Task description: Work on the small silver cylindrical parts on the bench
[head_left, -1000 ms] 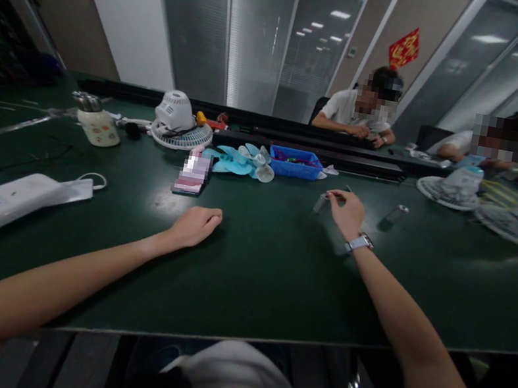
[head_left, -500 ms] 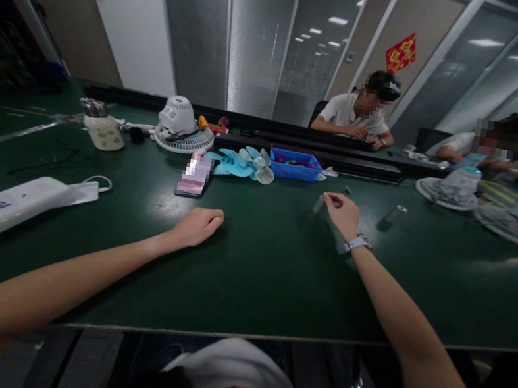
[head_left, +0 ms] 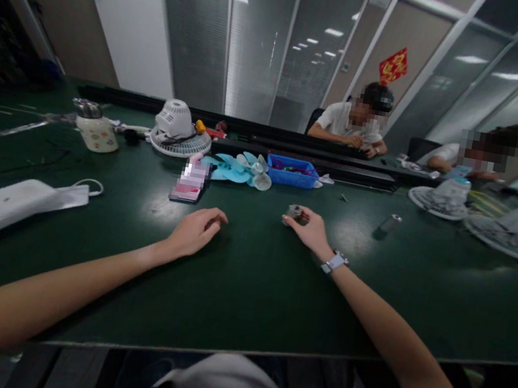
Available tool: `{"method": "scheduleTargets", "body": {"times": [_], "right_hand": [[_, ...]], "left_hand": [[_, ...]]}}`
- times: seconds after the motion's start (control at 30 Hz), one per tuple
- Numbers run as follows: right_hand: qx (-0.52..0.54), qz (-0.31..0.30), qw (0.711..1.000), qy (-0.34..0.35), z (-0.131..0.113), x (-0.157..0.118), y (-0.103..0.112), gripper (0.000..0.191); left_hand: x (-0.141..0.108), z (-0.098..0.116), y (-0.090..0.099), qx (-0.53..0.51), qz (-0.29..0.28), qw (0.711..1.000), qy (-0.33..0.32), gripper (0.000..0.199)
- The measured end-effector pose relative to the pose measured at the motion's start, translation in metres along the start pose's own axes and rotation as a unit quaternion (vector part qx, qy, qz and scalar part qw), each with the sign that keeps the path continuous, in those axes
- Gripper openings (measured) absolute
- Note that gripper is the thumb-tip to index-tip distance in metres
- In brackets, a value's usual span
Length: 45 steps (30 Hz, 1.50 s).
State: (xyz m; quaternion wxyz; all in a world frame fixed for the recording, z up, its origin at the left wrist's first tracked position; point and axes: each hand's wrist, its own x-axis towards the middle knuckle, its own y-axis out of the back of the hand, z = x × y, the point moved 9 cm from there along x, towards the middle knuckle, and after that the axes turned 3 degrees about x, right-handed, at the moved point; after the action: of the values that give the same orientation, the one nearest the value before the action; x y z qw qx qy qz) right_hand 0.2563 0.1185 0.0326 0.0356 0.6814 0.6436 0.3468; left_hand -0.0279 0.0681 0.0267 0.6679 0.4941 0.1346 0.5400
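My right hand (head_left: 311, 231) is gripping a metal cylinder (head_left: 293, 214); my left (head_left: 195, 232), fingers loosely curled and empty, is resting inside the near table edge (head_left: 232, 348).

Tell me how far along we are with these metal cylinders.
Nothing shows as clearly finished. In hand: the right hand grips one metal cylinder; whether it is lifted, I can't tell. The left hand holds nothing. Apparently left: the other cylinder sits apart on the table, and the blue fan blades lie loose near the blue bin.
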Motion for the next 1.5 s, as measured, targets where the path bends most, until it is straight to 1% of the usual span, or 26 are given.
{"method": "scheduleTargets", "body": {"times": [0.1,0.17,0.23,0.33,0.47,0.6,0.7,0.77,0.8,0.87,0.97,1.07,1.13,1.2,1.27,1.33,1.4,1.43,1.5], "right_hand": [[0.032,-0.091,0.993,0.061,-0.053,-0.015,-0.048,0.042],[0.048,-0.13,0.987,0.086,-0.076,-0.022,-0.073,0.041],[0.055,-0.159,0.98,0.103,-0.089,-0.028,-0.092,0.039],[0.057,-0.183,0.975,0.109,-0.092,-0.032,-0.109,0.038],[0.061,-0.179,0.977,0.098,-0.086,-0.033,-0.113,0.045],[0.061,-0.183,0.977,0.096,-0.084,-0.033,-0.113,0.043],[0.067,-0.183,0.977,0.087,-0.083,-0.033,-0.112,0.044],[0.068,-0.181,0.978,0.085,-0.083,-0.033,-0.111,0.046],[0.067,-0.181,0.978,0.084,-0.083,-0.033,-0.111,0.046],[0.067,-0.183,0.977,0.083,-0.083,-0.033,-0.112,0.046],[0.069,-0.179,0.978,0.081,-0.083,-0.034,-0.113,0.046],[0.095,-0.174,0.978,0.068,-0.079,-0.033,-0.111,0.045],[0.133,-0.165,0.976,0.046,-0.068,-0.028,-0.103,0.043],[0.158,-0.126,0.979,0.02,-0.047,-0.018,-0.084,0.041],[0.135,-0.05,0.99,0.001,-0.017,-0.002,-0.05,0.041],[0.065,0.044,0.997,-0.013,0.016,0.013,-0.008,0.041],[-0.014,0.121,0.992,-0.033,0.047,0.023,0.032,0.041],[-0.046,0.148,0.987,-0.046,0.061,0.026,0.048,0.04],[-0.096,0.179,0.976,-0.074,0.084,0.029,0.073,0.04]], "left_hand": [[0.001,0.011,0.006,-0.044,0.049,0.998,-0.004,0.036],[0.003,0.017,0.006,-0.074,0.069,0.995,-0.004,0.041],[0.004,0.021,0.005,-0.095,0.077,0.992,-0.004,0.041],[0.007,0.02,0.001,-0.104,0.078,0.991,-0.009,0.035],[0.013,0.014,-0.001,-0.107,0.085,0.991,0.007,0.03],[0.02,0.016,0.001,-0.119,0.09,0.988,0.03,0.027],[0.021,0.015,0.012,-0.125,0.12,0.984,0.038,0.028],[0.016,0.007,0.022,-0.106,0.144,0.983,0.043,0.029],[0.013,0.001,0.025,-0.085,0.148,0.984,0.045,0.03],[0.008,-0.011,0.023,-0.026,0.123,0.991,0.044,0.027],[0.004,-0.027,0.008,0.044,0.045,0.996,0.056,0.024],[0.004,-0.029,-0.001,0.06,0.007,0.996,0.058,0.025],[0.006,-0.027,-0.004,0.049,-0.006,0.997,0.054,0.027],[0.006,-0.026,-0.005,0.043,-0.011,0.997,0.059,0.03],[0.006,-0.027,-0.004,0.043,-0.01,0.997,0.067,0.035],[0.005,-0.03,-0.004,0.044,-0.009,0.996,0.073,0.038],[0.005,-0.033,-0.005,0.042,-0.008,0.996,0.076,0.039],[0.005,-0.034,-0.005,0.041,-0.006,0.996,0.077,0.04],[0.005,-0.035,-0.006,0.037,-0.005,0.996,0.075,0.041]]}}
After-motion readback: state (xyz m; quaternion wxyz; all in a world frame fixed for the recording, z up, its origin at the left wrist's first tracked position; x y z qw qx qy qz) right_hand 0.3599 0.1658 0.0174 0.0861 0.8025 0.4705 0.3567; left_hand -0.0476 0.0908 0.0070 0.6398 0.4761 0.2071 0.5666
